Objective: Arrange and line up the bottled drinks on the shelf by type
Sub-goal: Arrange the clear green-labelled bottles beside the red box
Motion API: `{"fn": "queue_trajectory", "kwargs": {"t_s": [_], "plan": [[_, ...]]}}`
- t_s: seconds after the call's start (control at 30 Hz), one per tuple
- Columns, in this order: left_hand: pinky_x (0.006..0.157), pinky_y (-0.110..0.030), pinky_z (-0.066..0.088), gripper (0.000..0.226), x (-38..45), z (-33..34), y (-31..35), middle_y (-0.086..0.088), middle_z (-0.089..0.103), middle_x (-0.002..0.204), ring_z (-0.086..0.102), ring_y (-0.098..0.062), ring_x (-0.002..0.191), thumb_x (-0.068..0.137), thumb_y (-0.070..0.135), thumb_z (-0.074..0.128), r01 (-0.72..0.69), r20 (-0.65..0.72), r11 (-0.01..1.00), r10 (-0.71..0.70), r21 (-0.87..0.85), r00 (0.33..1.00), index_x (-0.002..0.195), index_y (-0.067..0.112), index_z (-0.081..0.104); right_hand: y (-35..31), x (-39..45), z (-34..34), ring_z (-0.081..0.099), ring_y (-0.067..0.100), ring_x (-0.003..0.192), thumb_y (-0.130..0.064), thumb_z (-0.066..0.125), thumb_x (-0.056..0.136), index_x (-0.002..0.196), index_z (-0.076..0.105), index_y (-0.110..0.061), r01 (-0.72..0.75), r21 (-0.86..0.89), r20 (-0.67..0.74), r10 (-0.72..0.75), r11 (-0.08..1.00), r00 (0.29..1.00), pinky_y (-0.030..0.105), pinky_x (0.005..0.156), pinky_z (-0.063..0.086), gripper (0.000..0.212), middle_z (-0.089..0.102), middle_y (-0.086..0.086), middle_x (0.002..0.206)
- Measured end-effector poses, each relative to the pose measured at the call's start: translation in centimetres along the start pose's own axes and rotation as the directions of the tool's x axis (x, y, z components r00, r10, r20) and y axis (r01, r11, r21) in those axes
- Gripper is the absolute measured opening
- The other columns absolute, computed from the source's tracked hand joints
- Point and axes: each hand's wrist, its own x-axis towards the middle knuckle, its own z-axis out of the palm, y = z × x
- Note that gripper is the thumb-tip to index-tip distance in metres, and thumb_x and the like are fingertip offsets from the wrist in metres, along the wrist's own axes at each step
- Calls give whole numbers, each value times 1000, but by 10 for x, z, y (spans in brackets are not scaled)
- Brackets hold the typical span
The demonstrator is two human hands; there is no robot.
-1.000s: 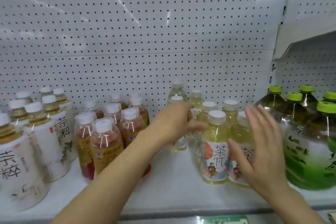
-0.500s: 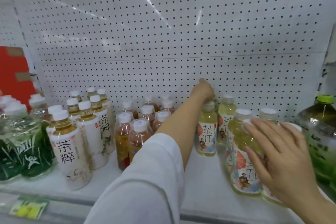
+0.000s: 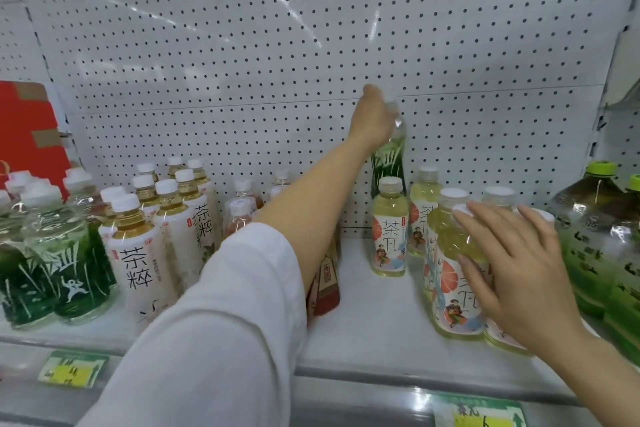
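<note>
My left hand (image 3: 372, 121) is raised at the back of the shelf, shut on the top of a green-labelled bottle (image 3: 388, 159) held above the row of yellow tea bottles. My right hand (image 3: 516, 267) lies flat with fingers spread against the front yellow tea bottle (image 3: 450, 274). More yellow tea bottles (image 3: 389, 229) stand behind it. Left of my arm stand reddish tea bottles (image 3: 239, 215), white-labelled tea bottles (image 3: 138, 253) and green-labelled bottles (image 3: 72, 263).
Large green-capped bottles (image 3: 588, 229) stand at the right edge. A white pegboard wall (image 3: 242, 62) backs the shelf (image 3: 374, 322). A red carton (image 3: 27, 135) sits at the far left. Price tags (image 3: 69, 369) hang on the shelf's front rail.
My left hand has risen from behind the yellow bottles, lifting the green-labelled bottle clear above them. My right hand stays against the front yellow bottle.
</note>
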Motion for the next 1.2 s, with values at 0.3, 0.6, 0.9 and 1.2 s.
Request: {"fn": "queue_trajectory", "kwargs": {"t_s": [0.3, 0.6, 0.9, 1.2], "plan": [[90, -28, 39, 46, -35, -88, 63, -10, 45, 140, 47, -13, 106, 103, 21, 48, -228, -347, 960, 161, -160, 924, 144, 7, 34, -5, 2, -2, 56, 33, 122, -34, 45, 91, 134, 59, -6, -44, 1, 44, 44, 999, 998, 52, 115, 25, 53, 59, 14, 136], [87, -55, 56, 42, -142, -160, 54, -7, 70, 103, 71, -27, 95, 94, 35, 58, -196, -410, 928, 52, -316, 910, 126, 8, 55, -50, 14, 5, 54, 41, 118, -33, 47, 89, 124, 62, 3, -83, 83, -63, 88, 993, 994, 55, 106, 30, 53, 64, 22, 124], [68, -35, 58, 28, -225, -243, -29, -7, 69, 96, 70, -20, 79, 96, 28, 59, -65, -476, 937, -113, -342, 872, 114, 6, 63, -128, 18, 17, 51, 33, 117, -34, 42, 91, 128, 61, 2, 2, 257, -63, 15, 966, 998, 49, 102, 34, 55, 64, 20, 124], [87, -27, 50, 27, -263, -339, -143, 8, 69, 101, 66, -14, 97, 97, 27, 58, -4, -586, 972, -138, -234, 798, 119, 14, 64, -209, 26, 34, 58, 31, 117, -31, 50, 91, 129, 61, -1, 18, 305, 16, -24, 952, 1000, 46, 105, 39, 50, 65, 13, 126]]}}
